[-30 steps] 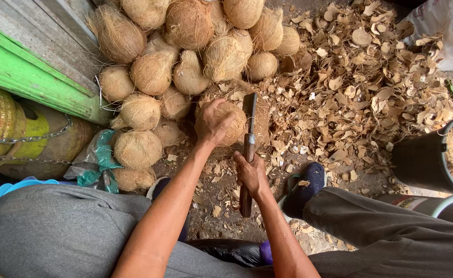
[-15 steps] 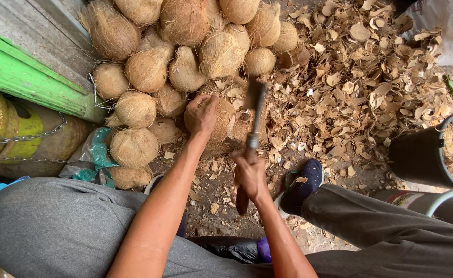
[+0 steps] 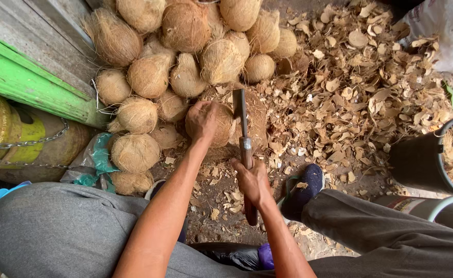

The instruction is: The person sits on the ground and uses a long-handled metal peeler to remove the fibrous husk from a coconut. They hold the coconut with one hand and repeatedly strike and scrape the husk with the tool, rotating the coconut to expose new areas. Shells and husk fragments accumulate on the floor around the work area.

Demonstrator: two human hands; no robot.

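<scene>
Left hand clasps a husked coconut on bare dirt ground; right hand grips a cleaver, blade edge beside that coconut. Coconut pile behind, husk chips rightward. Black bucket holds fibre at right edge.

The left hand covers the top of the coconut it grips, hiding much of its husk. The right hand wraps the cleaver handle, so its middle is unseen; the blade shows only edge-on. The coconut pile is cut off by the top edge. A dark bucket and a white sack run off the right edge. The yellow drum is cropped at left, with a chain across it.
</scene>
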